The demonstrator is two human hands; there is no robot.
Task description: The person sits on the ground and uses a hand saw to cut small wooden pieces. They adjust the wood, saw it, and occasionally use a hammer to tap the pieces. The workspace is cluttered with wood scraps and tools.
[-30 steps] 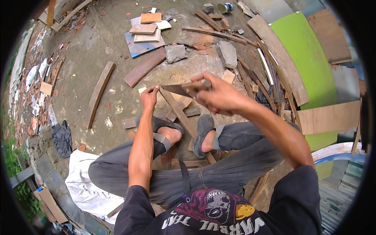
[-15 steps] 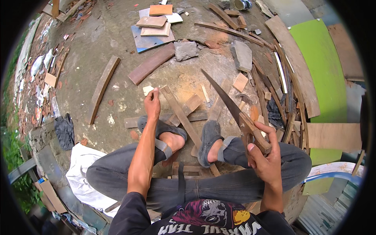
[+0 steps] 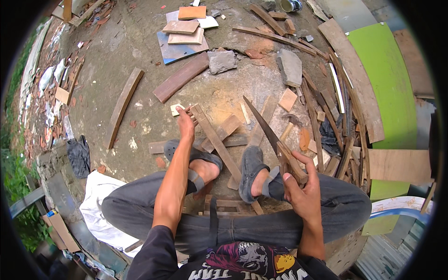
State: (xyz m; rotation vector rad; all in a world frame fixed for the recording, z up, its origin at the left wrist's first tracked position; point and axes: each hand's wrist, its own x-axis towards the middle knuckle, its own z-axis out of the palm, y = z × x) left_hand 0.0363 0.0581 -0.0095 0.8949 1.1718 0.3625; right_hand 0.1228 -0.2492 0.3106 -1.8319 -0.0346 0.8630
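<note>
My right hand grips the wooden handle of a handsaw, above my right knee. Its dark toothed blade points up and away to the left. My left hand is open, thumb and fingers apart, beside the far end of a narrow wooden strip. The fingertips reach to the strip's edge; whether they press on it I cannot tell. The strip slants between my feet, across a short wood block and a flat board. A small pale wood offcut lies just past my left thumb.
A hammer lies right of the blade, near wood scraps. Stones, a reddish-brown plank and stacked tiles lie farther off. Loose timber and a green panel line the right side. A long wooden piece lies left.
My right hand has brought the handsaw left and slightly down, nearer the strip. The fingers of my left hand have spread from a closed shape and reach toward the strip's end.
</note>
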